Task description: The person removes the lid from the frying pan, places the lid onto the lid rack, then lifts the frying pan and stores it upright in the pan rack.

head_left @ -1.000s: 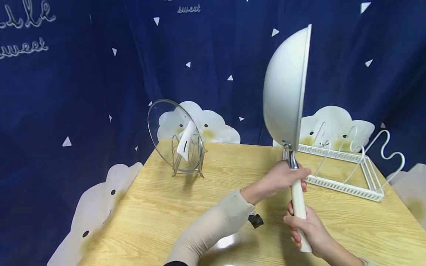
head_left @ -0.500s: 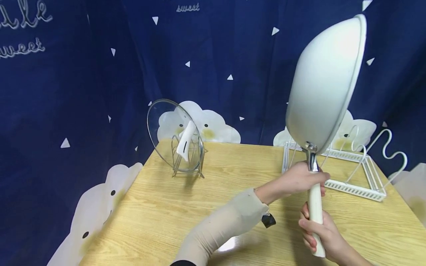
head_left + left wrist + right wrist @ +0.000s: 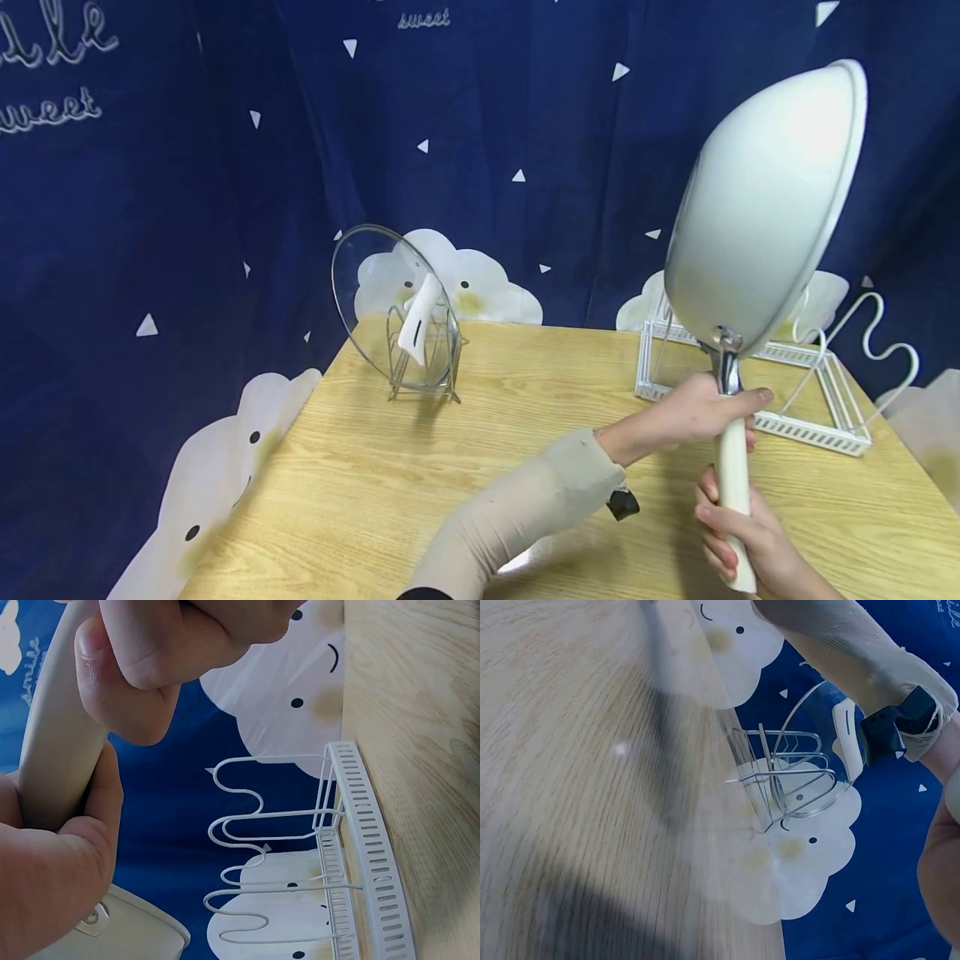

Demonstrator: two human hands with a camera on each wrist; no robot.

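A deep white wok (image 3: 765, 208) is held up above the right side of the table, its cream handle (image 3: 733, 475) pointing down and its rim facing right. My left hand (image 3: 697, 408) grips the top of the handle, just below the metal joint. Lower down, my right hand (image 3: 753, 533) wraps round the handle near its end. Behind the wok stands a white wire pan rack (image 3: 813, 433), partly hidden by it. In the left wrist view, the rack's wavy dividers (image 3: 240, 817) show beside the handle and both hands.
A glass lid (image 3: 367, 333) with a white handle leans in a small metal wire rack (image 3: 423, 387) at the back left of the wooden table (image 3: 337, 483). A dark blue curtain (image 3: 450, 108) with clouds and triangles hangs behind.
Both hands have moved the wok to the right and turned it so more of its outer underside shows. Most recently it has also come down slightly. The lid and racks stay put.
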